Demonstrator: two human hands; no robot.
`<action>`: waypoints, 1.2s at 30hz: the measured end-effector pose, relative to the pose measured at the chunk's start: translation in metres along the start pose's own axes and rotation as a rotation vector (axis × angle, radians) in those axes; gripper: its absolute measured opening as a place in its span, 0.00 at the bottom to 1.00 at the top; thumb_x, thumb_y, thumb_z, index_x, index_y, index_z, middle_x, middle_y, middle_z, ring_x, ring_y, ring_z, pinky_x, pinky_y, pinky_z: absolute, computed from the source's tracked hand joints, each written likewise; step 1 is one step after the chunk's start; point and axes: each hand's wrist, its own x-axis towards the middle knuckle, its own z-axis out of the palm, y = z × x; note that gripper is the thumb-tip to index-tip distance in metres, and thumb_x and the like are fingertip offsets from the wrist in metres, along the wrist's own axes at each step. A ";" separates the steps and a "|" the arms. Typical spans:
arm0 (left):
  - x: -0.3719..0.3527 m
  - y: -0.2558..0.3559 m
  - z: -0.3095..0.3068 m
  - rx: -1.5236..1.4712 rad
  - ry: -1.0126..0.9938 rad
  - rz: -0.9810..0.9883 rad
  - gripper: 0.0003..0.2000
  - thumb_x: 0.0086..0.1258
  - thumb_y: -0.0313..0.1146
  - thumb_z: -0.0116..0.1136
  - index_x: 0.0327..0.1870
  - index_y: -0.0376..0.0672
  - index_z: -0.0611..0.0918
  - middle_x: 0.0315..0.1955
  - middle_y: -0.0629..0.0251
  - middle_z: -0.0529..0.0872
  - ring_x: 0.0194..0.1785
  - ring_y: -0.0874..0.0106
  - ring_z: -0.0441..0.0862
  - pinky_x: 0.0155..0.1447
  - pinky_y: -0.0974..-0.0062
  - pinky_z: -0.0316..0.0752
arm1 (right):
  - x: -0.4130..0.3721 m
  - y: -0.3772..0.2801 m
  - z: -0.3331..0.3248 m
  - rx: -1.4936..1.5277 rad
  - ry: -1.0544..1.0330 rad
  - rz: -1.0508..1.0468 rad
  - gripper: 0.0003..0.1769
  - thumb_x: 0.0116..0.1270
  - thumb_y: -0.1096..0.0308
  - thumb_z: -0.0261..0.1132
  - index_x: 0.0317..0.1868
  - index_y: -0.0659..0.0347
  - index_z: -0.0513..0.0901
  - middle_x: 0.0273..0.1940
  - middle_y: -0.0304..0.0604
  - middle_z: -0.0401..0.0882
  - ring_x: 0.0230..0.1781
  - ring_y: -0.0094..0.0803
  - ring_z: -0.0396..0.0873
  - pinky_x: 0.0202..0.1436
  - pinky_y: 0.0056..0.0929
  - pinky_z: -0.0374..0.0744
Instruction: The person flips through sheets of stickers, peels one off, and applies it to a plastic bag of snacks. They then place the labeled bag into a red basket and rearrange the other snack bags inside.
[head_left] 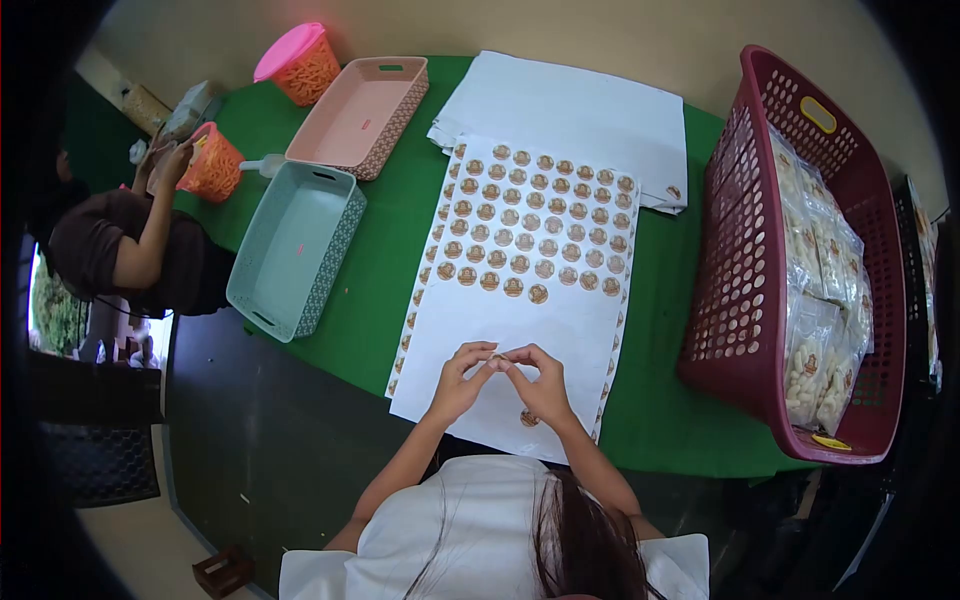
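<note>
My left hand (463, 384) and my right hand (539, 384) meet above the lower part of a white sticker sheet (470, 325). Between their fingertips they pinch a small round brown sticker (499, 357), seen nearly edge-on. Rows of round brown-and-white stickers (520, 240) fill the upper part of the sheet, while the part below them is bare white. A single sticker (529, 418) lies by my right wrist, partly covered by it. Strips of cut stickers from sheets underneath show along both side edges.
Behind lies a stack of white sheets (570, 95). A maroon basket (735, 240) with bagged snacks (820, 260) stands right. Left are a pink tray (340, 115), a green tray (290, 235), and orange snack tubs (305, 75). A co-worker (130, 240) handles something at far left.
</note>
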 end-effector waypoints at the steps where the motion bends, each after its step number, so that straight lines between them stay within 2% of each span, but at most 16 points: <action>1: -0.001 -0.001 -0.001 -0.003 0.009 0.008 0.08 0.60 0.33 0.54 0.37 0.40 0.80 0.46 0.60 0.73 0.51 0.68 0.70 0.56 0.71 0.62 | 0.001 0.001 -0.003 -0.062 -0.009 -0.017 0.08 0.53 0.72 0.62 0.35 0.64 0.77 0.33 0.44 0.78 0.39 0.30 0.75 0.45 0.27 0.71; 6: -0.006 0.002 -0.004 0.023 0.011 0.040 0.09 0.61 0.33 0.53 0.37 0.40 0.80 0.49 0.60 0.72 0.55 0.67 0.67 0.58 0.70 0.60 | 0.007 -0.002 -0.005 -0.174 -0.024 -0.143 0.04 0.53 0.72 0.62 0.29 0.63 0.78 0.33 0.45 0.78 0.37 0.34 0.75 0.44 0.30 0.70; 8: -0.006 -0.006 -0.008 0.021 0.018 0.064 0.10 0.61 0.33 0.52 0.40 0.40 0.79 0.50 0.59 0.71 0.55 0.67 0.66 0.58 0.70 0.60 | 0.014 0.002 -0.006 -0.149 -0.102 -0.244 0.12 0.54 0.72 0.61 0.39 0.64 0.76 0.37 0.43 0.77 0.40 0.30 0.74 0.47 0.28 0.69; 10: -0.005 -0.010 -0.013 0.015 0.025 0.084 0.12 0.62 0.34 0.52 0.44 0.40 0.77 0.51 0.59 0.71 0.56 0.67 0.66 0.58 0.70 0.59 | 0.024 -0.001 -0.010 -0.183 -0.069 -0.220 0.15 0.54 0.70 0.61 0.43 0.63 0.73 0.41 0.45 0.75 0.43 0.32 0.72 0.48 0.29 0.68; 11: -0.004 -0.011 -0.016 -0.035 0.076 0.039 0.17 0.61 0.34 0.52 0.52 0.43 0.70 0.54 0.56 0.68 0.58 0.64 0.63 0.59 0.69 0.58 | 0.029 -0.003 -0.014 -0.217 -0.036 -0.192 0.19 0.54 0.69 0.61 0.47 0.62 0.71 0.45 0.47 0.73 0.45 0.35 0.71 0.50 0.31 0.67; 12: -0.004 -0.012 -0.019 -0.086 0.129 -0.007 0.25 0.61 0.35 0.52 0.60 0.45 0.62 0.56 0.52 0.65 0.60 0.61 0.61 0.61 0.68 0.56 | 0.038 0.006 -0.023 -0.583 0.020 -0.299 0.24 0.53 0.67 0.61 0.51 0.61 0.66 0.50 0.50 0.67 0.51 0.40 0.66 0.54 0.36 0.63; 13: -0.007 -0.010 -0.022 -0.089 0.135 -0.005 0.25 0.61 0.35 0.52 0.60 0.45 0.62 0.56 0.52 0.65 0.60 0.61 0.61 0.61 0.68 0.56 | 0.040 0.001 -0.027 -0.804 0.074 -0.210 0.24 0.53 0.66 0.60 0.51 0.61 0.68 0.53 0.51 0.64 0.55 0.45 0.61 0.57 0.41 0.59; 15: -0.010 -0.005 -0.030 0.017 0.098 -0.108 0.40 0.60 0.37 0.54 0.65 0.49 0.38 0.59 0.43 0.56 0.64 0.54 0.53 0.63 0.61 0.51 | 0.043 0.015 -0.033 -0.928 0.085 -0.132 0.26 0.53 0.64 0.60 0.53 0.62 0.67 0.58 0.51 0.59 0.58 0.48 0.56 0.58 0.45 0.56; 16: -0.011 -0.007 -0.033 0.012 0.104 -0.108 0.40 0.60 0.37 0.54 0.65 0.49 0.38 0.59 0.43 0.56 0.64 0.54 0.53 0.63 0.61 0.51 | 0.041 0.021 -0.033 -0.931 0.079 -0.134 0.26 0.53 0.64 0.60 0.53 0.62 0.67 0.58 0.51 0.59 0.58 0.48 0.56 0.58 0.45 0.56; 19: -0.014 -0.021 -0.037 0.179 -0.040 -0.036 0.48 0.58 0.40 0.56 0.61 0.41 0.26 0.62 0.39 0.43 0.66 0.50 0.43 0.61 0.47 0.43 | 0.035 0.031 -0.031 -1.088 0.001 -0.173 0.27 0.53 0.62 0.58 0.55 0.61 0.66 0.60 0.51 0.55 0.60 0.50 0.53 0.60 0.48 0.54; 22: -0.018 -0.028 -0.028 0.367 -0.088 0.099 0.52 0.54 0.41 0.59 0.60 0.39 0.25 0.62 0.41 0.34 0.65 0.45 0.36 0.60 0.43 0.42 | 0.036 0.034 -0.026 -1.160 0.045 -0.202 0.28 0.54 0.61 0.57 0.56 0.61 0.66 0.61 0.51 0.53 0.61 0.50 0.53 0.61 0.49 0.52; 23: -0.019 -0.029 -0.025 0.365 -0.086 0.095 0.52 0.54 0.41 0.59 0.60 0.39 0.25 0.62 0.41 0.34 0.65 0.45 0.36 0.60 0.43 0.42 | 0.037 0.032 -0.025 -1.167 0.038 -0.177 0.28 0.54 0.62 0.56 0.56 0.61 0.66 0.61 0.51 0.53 0.61 0.50 0.52 0.60 0.50 0.52; 25: -0.020 -0.017 -0.015 0.665 -0.157 -0.104 0.55 0.50 0.41 0.63 0.61 0.38 0.26 0.62 0.43 0.30 0.64 0.40 0.32 0.58 0.38 0.41 | 0.037 0.031 -0.022 -1.174 0.030 -0.147 0.28 0.54 0.62 0.56 0.56 0.61 0.65 0.61 0.51 0.53 0.61 0.50 0.52 0.60 0.51 0.52; 26: -0.019 -0.027 -0.012 0.703 -0.147 -0.101 0.56 0.47 0.42 0.65 0.61 0.37 0.28 0.63 0.44 0.30 0.64 0.38 0.31 0.56 0.35 0.41 | 0.037 0.030 -0.020 -1.193 0.033 -0.135 0.28 0.54 0.62 0.56 0.56 0.61 0.65 0.62 0.51 0.52 0.61 0.51 0.52 0.60 0.52 0.52; 29: -0.021 -0.035 -0.004 0.805 -0.092 -0.071 0.56 0.46 0.42 0.65 0.61 0.36 0.29 0.63 0.45 0.31 0.64 0.39 0.32 0.56 0.35 0.42 | 0.036 0.031 -0.015 -1.211 0.055 -0.117 0.28 0.54 0.63 0.54 0.57 0.62 0.63 0.63 0.50 0.50 0.61 0.52 0.51 0.59 0.55 0.51; 36: -0.023 -0.036 -0.004 0.795 -0.078 -0.054 0.56 0.44 0.41 0.67 0.62 0.35 0.31 0.63 0.43 0.34 0.64 0.39 0.33 0.55 0.35 0.43 | 0.036 0.036 -0.008 -1.246 0.084 -0.116 0.29 0.55 0.64 0.52 0.57 0.65 0.62 0.65 0.47 0.44 0.62 0.54 0.47 0.59 0.59 0.49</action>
